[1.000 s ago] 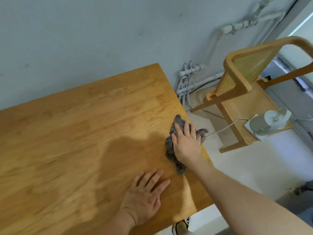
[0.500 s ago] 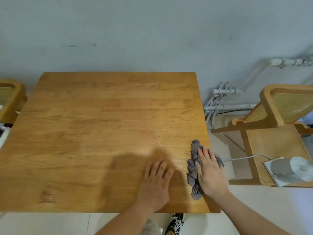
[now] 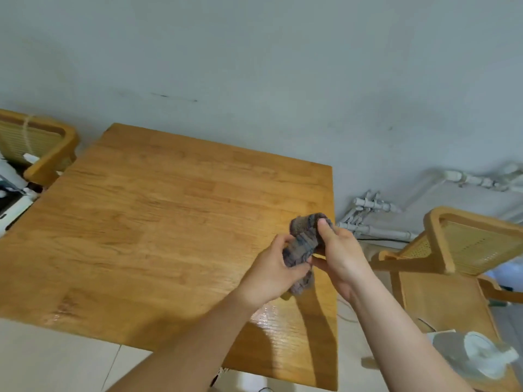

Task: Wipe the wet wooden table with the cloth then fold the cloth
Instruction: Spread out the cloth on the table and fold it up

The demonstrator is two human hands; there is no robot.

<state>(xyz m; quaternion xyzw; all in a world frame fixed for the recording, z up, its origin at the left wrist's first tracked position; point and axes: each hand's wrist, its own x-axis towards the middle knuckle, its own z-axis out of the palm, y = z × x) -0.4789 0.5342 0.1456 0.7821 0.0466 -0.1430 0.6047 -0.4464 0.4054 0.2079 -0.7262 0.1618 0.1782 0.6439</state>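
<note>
The grey-brown cloth (image 3: 304, 244) is bunched up and held in the air above the right side of the wooden table (image 3: 158, 227). My left hand (image 3: 271, 275) grips its lower part and my right hand (image 3: 339, 256) pinches its upper part. A wet sheen shows on the table near the front edge, below my hands (image 3: 266, 315), and another small wet patch lies at the front left (image 3: 65, 309).
A wooden rattan-backed chair (image 3: 452, 250) stands to the right with a small white fan (image 3: 481, 355) on its seat. Another chair (image 3: 36, 145) stands at the left. White pipes (image 3: 373, 216) run along the grey wall behind.
The cloth has been lifted off the table. My left hand left the tabletop and took hold of the cloth together with my right hand. The camera view shifted right and up.
</note>
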